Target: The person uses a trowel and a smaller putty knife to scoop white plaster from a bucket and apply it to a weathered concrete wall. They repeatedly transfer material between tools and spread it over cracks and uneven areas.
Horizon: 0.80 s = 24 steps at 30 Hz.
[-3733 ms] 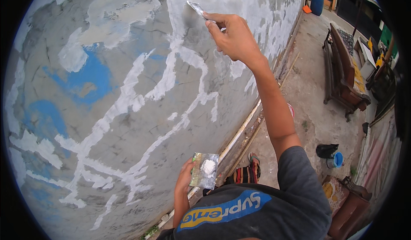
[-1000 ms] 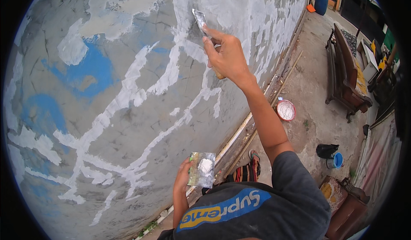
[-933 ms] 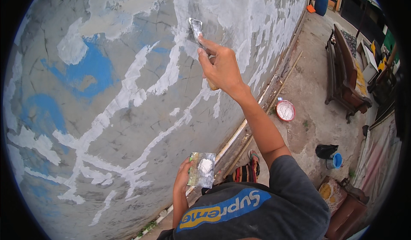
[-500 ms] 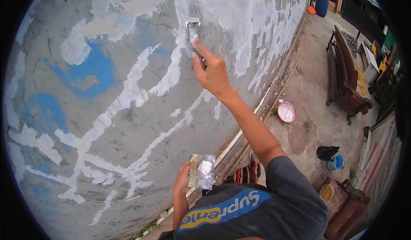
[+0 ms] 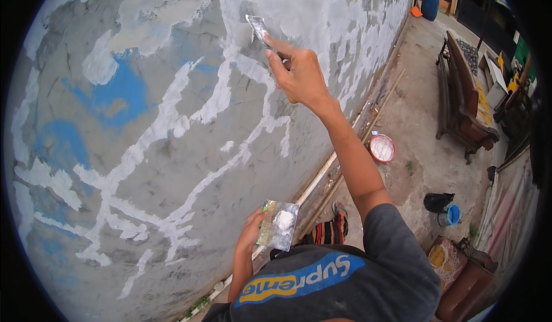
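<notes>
My right hand (image 5: 305, 78) reaches far up the wall and pinches a putty knife (image 5: 259, 28), its blade tilted against or close to the surface. Whether the blade touches, I cannot tell. White streaks of filler run over the grey wall (image 5: 190, 149), with blue paint patches (image 5: 121, 95) on the left. Low in front of my body, my left hand (image 5: 249, 230) is closed on the edge of a flat rectangular board (image 5: 280, 241). A lump of white putty (image 5: 283, 220) lies on that board.
On the concrete ground stands a red-rimmed basin (image 5: 382, 148) of white material. A blue bucket (image 5: 449, 215) with a black bag (image 5: 439, 202) beside it is farther right. A wooden bench (image 5: 463, 98) stands across from the wall. A pipe (image 5: 316, 185) runs along the wall's foot.
My right hand has moved right and slightly up, and the putty knife now slants more to the left. The board in my left hand has shifted a little right and up.
</notes>
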Each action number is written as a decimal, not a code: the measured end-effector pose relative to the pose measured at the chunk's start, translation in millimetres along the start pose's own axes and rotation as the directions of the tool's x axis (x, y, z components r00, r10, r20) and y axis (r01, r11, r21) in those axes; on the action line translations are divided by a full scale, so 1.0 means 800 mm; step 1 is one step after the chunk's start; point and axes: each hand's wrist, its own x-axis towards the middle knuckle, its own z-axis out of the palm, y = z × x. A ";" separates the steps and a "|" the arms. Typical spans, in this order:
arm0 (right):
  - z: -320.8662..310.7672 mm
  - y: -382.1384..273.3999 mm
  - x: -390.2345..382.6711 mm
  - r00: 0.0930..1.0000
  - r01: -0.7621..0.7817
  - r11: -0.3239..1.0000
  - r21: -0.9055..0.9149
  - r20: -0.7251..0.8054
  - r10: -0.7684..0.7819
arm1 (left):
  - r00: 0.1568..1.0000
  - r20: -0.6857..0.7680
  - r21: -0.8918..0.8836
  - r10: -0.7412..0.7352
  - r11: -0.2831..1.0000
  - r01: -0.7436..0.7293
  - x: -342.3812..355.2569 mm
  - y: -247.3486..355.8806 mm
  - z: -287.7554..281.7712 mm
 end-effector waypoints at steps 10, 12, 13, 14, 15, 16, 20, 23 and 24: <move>0.013 0.022 -0.056 0.990 -0.037 0.999 0.020 0.134 0.034 | 0.977 -0.211 0.049 0.021 0.999 -0.011 -0.014 -0.008 -0.011; 0.006 0.003 -0.038 0.993 -0.114 0.984 0.138 0.021 0.112 | 0.993 -0.111 0.014 0.030 1.000 -0.028 -0.012 -0.006 -0.014; 0.005 -0.002 -0.028 0.987 -0.149 0.968 0.200 -0.032 0.158 | 0.998 -0.062 -0.003 0.033 0.999 -0.033 -0.012 -0.006 -0.016; 0.008 0.000 -0.020 0.990 -0.136 0.972 0.193 -0.019 0.142 | 0.998 -0.054 0.008 0.032 0.999 -0.032 -0.010 -0.007 -0.019; 0.013 0.002 -0.013 0.992 -0.123 0.975 0.186 -0.007 0.127 | 0.998 -0.047 0.019 0.032 0.999 -0.031 -0.008 -0.009 -0.022; 0.017 0.003 -0.010 0.994 -0.109 0.978 0.180 0.005 0.110 | 0.999 -0.040 0.031 0.031 0.999 -0.030 -0.008 -0.010 -0.023; 0.027 0.000 -0.029 0.993 -0.103 0.993 0.061 0.072 0.098 | 0.990 -0.135 0.044 0.031 0.999 -0.025 -0.011 0.000 -0.013; 0.026 -0.013 -0.034 0.997 -0.064 0.990 0.123 0.044 0.059 | 0.986 -0.161 0.028 0.035 0.999 -0.031 -0.010 0.000 -0.015; 0.031 -0.023 -0.030 0.998 -0.056 0.986 0.155 -0.011 0.058 | 0.992 -0.123 -0.004 0.020 1.000 -0.020 -0.010 0.001 -0.022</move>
